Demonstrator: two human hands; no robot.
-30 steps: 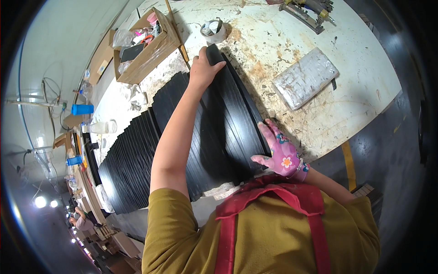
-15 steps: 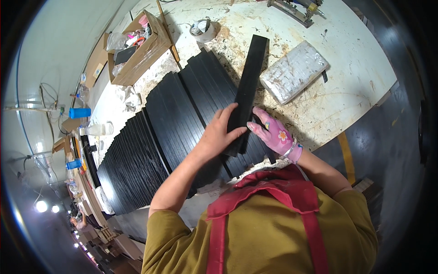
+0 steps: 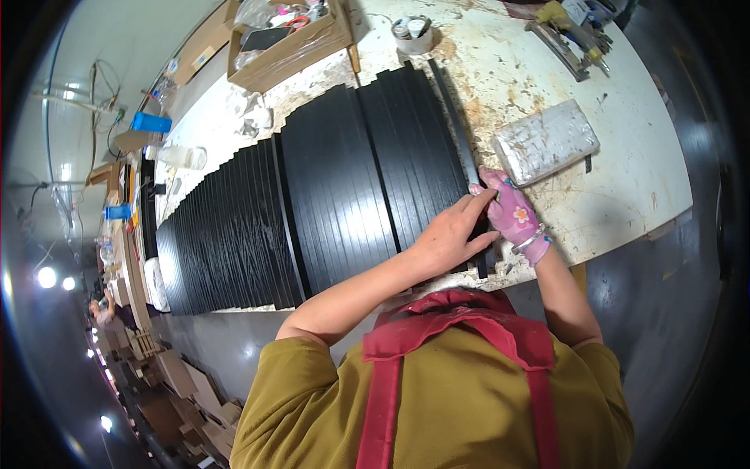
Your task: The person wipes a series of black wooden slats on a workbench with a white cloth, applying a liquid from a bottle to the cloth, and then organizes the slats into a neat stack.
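Observation:
A long black strip (image 3: 456, 129) stands tilted on its narrow edge, to the right of the row of black strips (image 3: 332, 187) laid side by side on the table. My bare left hand (image 3: 447, 238) grips its near part, with fingers over the top and the thumb toward the near end. Close beside it, my right hand (image 3: 513, 213), in a pink flowered glove, pinches the same strip from the right. The fingertips of both hands nearly meet and partly hide the strip there.
A wrapped whitish block (image 3: 547, 142) lies right of my hands on the stained white table (image 3: 625, 180). Farther off are a roll of tape (image 3: 414, 43) with small items inside, a cardboard box (image 3: 293, 59) of odds and ends, and a nail gun (image 3: 566, 39). Clear bottles stand left.
The strip has turned from lying flat and slanted onto its edge, and now runs along the right side of the row. Both hands moved with it, and my view shifted.

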